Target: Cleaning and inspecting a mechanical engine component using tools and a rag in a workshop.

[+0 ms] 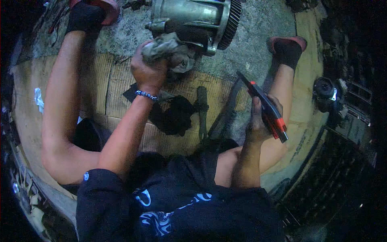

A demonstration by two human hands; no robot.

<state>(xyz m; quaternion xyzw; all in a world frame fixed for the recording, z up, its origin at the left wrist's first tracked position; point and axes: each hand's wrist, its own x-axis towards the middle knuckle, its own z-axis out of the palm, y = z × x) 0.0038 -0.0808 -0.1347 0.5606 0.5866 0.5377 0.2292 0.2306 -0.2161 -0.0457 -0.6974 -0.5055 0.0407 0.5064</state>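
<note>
My left hand grips a dirty grey rag and presses it against a large metal housing with a toothed gear ring that lies on the ground between my feet. A beaded bracelet sits on that wrist. My right hand is off to the right, above my right knee, closed around a pair of pliers with red and black handles; their dark jaws point up and to the left.
I sit on flattened cardboard over a concrete floor. A dark metal tool and a black cloth lie on the cardboard between my legs. A round dark part rests at the right, and clutter lines both sides.
</note>
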